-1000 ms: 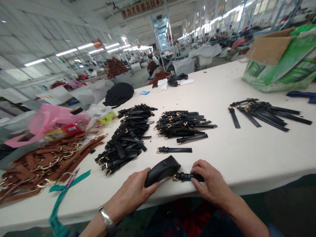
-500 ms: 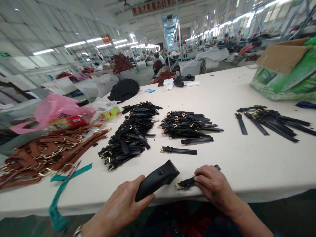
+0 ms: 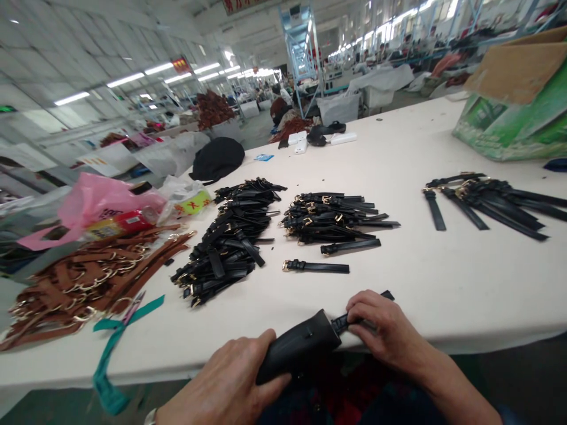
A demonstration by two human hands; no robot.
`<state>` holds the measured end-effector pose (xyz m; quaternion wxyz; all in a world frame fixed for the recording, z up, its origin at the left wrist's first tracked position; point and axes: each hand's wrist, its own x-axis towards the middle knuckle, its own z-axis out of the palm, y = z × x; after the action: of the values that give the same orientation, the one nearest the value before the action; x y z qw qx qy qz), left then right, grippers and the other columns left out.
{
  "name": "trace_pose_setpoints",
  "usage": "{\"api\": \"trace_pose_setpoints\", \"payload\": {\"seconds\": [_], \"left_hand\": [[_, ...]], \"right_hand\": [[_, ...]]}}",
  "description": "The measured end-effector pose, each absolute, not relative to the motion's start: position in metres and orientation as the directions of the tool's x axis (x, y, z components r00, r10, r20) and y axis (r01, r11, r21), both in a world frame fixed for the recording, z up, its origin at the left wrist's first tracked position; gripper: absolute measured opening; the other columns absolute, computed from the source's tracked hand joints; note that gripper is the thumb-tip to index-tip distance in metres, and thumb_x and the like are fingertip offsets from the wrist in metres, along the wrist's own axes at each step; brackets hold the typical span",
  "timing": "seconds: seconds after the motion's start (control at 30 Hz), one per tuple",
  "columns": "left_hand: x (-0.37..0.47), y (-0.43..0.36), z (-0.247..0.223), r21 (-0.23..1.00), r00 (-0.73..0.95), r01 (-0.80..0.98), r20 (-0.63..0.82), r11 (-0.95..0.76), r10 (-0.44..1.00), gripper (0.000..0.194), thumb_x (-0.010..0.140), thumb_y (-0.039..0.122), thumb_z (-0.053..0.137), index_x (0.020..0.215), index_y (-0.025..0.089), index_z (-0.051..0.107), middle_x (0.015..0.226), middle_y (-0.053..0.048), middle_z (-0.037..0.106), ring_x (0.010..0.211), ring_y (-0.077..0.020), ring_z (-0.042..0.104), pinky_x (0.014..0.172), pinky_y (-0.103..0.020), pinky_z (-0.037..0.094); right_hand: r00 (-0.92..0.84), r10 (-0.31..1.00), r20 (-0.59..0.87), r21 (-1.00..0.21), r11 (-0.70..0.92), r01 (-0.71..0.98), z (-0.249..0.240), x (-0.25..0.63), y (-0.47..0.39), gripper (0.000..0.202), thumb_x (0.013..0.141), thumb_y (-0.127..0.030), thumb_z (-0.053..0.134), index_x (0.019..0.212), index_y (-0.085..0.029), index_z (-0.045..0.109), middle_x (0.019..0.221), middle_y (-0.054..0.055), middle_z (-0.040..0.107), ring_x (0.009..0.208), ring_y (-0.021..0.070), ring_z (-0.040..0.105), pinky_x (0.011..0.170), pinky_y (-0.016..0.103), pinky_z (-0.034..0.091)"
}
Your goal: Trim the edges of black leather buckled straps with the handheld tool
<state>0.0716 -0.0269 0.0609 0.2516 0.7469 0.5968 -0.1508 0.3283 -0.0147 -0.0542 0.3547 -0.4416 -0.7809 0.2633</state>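
Observation:
My left hand [image 3: 230, 375] is closed around a black handheld device [image 3: 305, 342] shaped like a hair clipper, with a small button on top. Its wide front end covers the buckle end of a short black buckle strap [image 3: 341, 323]; whether they touch I cannot tell. My right hand [image 3: 383, 321] pinches that strap near the table's front edge, and the strap's tail sticks out beyond the fingers. A single black strap with a gold buckle [image 3: 316, 267] lies just behind, close to a pile of similar straps [image 3: 332, 218].
A larger heap of black straps [image 3: 233, 236] and brown straps with metal rings [image 3: 88, 277] lie left. Small scissors [image 3: 134, 307] with teal cloth [image 3: 108, 348] rest at the front left. More straps [image 3: 491, 200] and a green carton [image 3: 514, 112] are right.
My left hand has moved the device right and slightly down, so its front end now covers the strap's buckle. My right hand keeps its pinch on the strap. The camera view has shifted slightly.

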Motion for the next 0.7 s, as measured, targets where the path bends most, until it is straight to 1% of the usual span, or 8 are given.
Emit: {"api": "trace_pose_setpoints", "payload": {"seconds": [0.13,0.23,0.3,0.43,0.53,0.63,0.7], "left_hand": [[0.088,-0.019,0.063,0.197,0.254,0.965,-0.51,-0.176,0.822,0.032,0.077,0.049,0.048,0.101,0.028,0.055,0.094,-0.003,0.063,0.091,-0.0236,0.057,0.081,-0.033,0.042],[0.095,-0.012,0.061,0.224,0.291,0.953,-0.502,-0.203,0.814,0.032,0.079,0.052,0.045,0.096,0.026,0.055,0.09,-0.003,0.062,0.09,-0.0235,0.057,0.077,-0.033,0.043],[0.093,-0.01,0.06,0.243,0.288,0.952,-0.506,-0.187,0.813,0.035,0.079,0.054,0.045,0.099,0.027,0.055,0.093,-0.003,0.061,0.092,-0.0238,0.056,0.078,-0.034,0.042],[0.07,-0.014,0.055,0.257,0.223,0.962,-0.562,-0.088,0.796,0.044,0.078,0.056,0.047,0.113,0.03,0.05,0.102,-0.003,0.06,0.099,-0.0237,0.054,0.087,-0.036,0.04],[0.049,-0.023,0.048,0.216,0.169,0.975,-0.58,-0.05,0.797,0.053,0.077,0.057,0.048,0.121,0.029,0.045,0.109,-0.005,0.058,0.103,-0.0249,0.052,0.093,-0.038,0.037],[0.041,-0.028,0.044,0.199,0.149,0.979,-0.579,-0.039,0.802,0.055,0.076,0.058,0.048,0.123,0.029,0.044,0.111,-0.005,0.058,0.105,-0.0257,0.052,0.094,-0.039,0.036],[0.046,-0.025,0.045,0.21,0.158,0.977,-0.572,-0.042,0.805,0.052,0.076,0.057,0.049,0.12,0.029,0.046,0.109,-0.005,0.059,0.103,-0.0251,0.052,0.092,-0.038,0.037]], "right_hand": [[-0.34,0.903,0.263,-0.75,0.413,0.517,-0.055,0.329,-0.013,0.014,0.073,-0.007,0.056,0.079,-0.02,0.053,0.08,0.002,0.057,0.077,0.0167,0.052,0.069,0.029,0.042],[-0.32,0.914,0.25,-0.768,0.388,0.51,-0.058,0.329,-0.013,0.019,0.07,-0.004,0.054,0.08,-0.02,0.051,0.08,0.001,0.056,0.076,0.0161,0.051,0.068,0.028,0.041],[-0.302,0.921,0.247,-0.777,0.374,0.506,-0.059,0.329,-0.013,0.019,0.07,-0.004,0.054,0.08,-0.02,0.051,0.08,0.001,0.056,0.076,0.0159,0.051,0.068,0.028,0.04],[-0.29,0.93,0.226,-0.784,0.35,0.513,-0.057,0.328,-0.014,0.016,0.072,-0.008,0.058,0.08,-0.02,0.051,0.081,0.001,0.056,0.077,0.0167,0.051,0.069,0.029,0.041],[-0.31,0.921,0.236,-0.783,0.369,0.502,-0.055,0.328,-0.013,0.019,0.073,-0.009,0.058,0.087,-0.02,0.055,0.087,0.003,0.058,0.083,0.0177,0.052,0.073,0.03,0.042],[-0.334,0.907,0.257,-0.772,0.401,0.493,-0.056,0.328,-0.013,0.023,0.074,-0.009,0.057,0.094,-0.022,0.059,0.096,0.004,0.059,0.091,0.018,0.053,0.079,0.031,0.043],[-0.34,0.905,0.258,-0.767,0.405,0.497,-0.057,0.328,-0.012,0.023,0.075,-0.01,0.057,0.094,-0.022,0.061,0.098,0.005,0.059,0.091,0.0181,0.054,0.08,0.031,0.044]]}}
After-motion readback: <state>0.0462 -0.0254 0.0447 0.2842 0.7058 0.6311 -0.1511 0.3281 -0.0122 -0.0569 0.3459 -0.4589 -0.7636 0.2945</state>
